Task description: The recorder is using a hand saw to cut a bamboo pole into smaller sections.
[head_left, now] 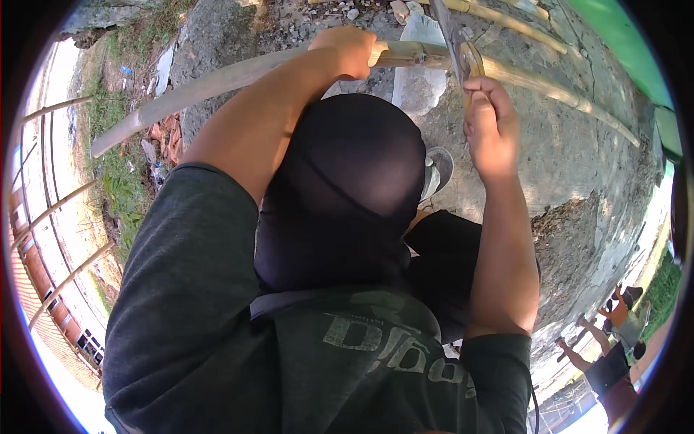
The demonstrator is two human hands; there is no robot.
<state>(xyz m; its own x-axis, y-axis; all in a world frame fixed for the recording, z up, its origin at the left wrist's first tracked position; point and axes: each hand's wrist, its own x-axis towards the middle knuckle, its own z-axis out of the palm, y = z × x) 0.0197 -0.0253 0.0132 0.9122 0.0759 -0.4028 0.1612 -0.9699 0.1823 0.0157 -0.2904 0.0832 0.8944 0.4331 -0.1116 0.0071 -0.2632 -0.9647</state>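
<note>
Left hand (pixel 347 50) grips a smooth pale bamboo pole (pixel 217 83); right hand (pixel 490 126) clamps a wooden-handled blade (pixel 463 50).

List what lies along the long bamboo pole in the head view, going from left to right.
Free left end of the bamboo pole over the grass → left hand gripping the pole → metal blade crossing it → right hand holding the blade's handle → the pole's thin far end by the green sheet.

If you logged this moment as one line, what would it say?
left hand: grips bamboo pole | right hand: holds blade tool against pole | ground: concrete | other person: lower right
</note>
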